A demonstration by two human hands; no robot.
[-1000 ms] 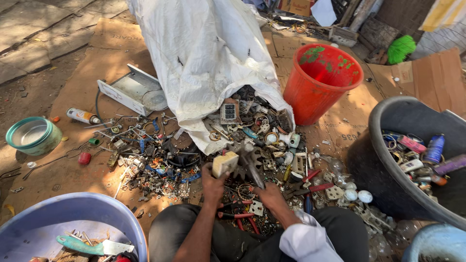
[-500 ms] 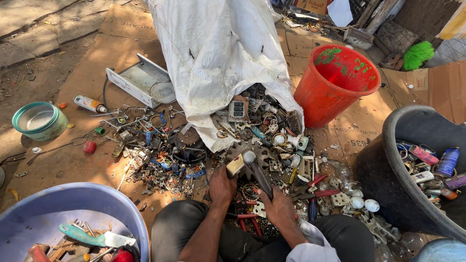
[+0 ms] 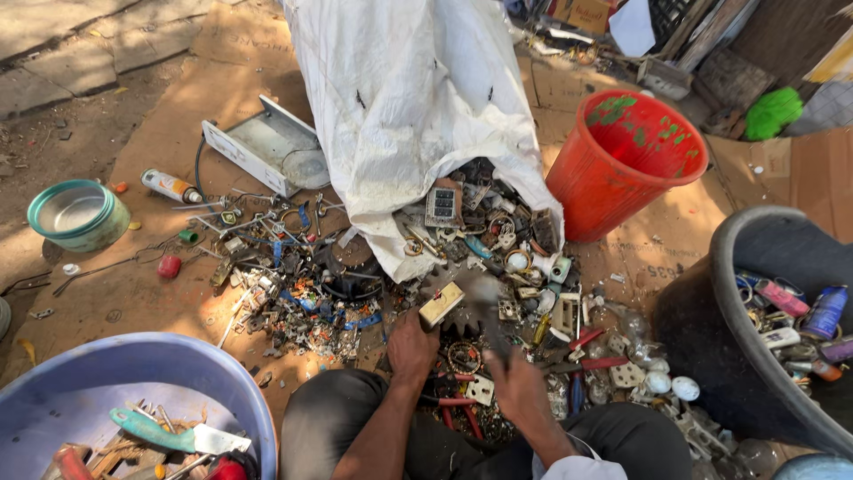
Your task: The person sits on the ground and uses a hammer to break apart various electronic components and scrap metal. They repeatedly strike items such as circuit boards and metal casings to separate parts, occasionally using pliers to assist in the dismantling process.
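Two hands, left hand (image 3: 411, 345) grip on cream block (image 3: 442, 304), right hand (image 3: 518, 388) blurred, perhaps a tool

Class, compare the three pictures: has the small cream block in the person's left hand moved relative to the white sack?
Yes. The cream block in the left hand has shifted right, from near the white sack's lower left edge to beneath its opening.

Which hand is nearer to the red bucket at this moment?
Right. The right hand is below and left of the red bucket, amid the scrap. The left hand, gripping a cream switch plate, sits farther left, so farther from it.
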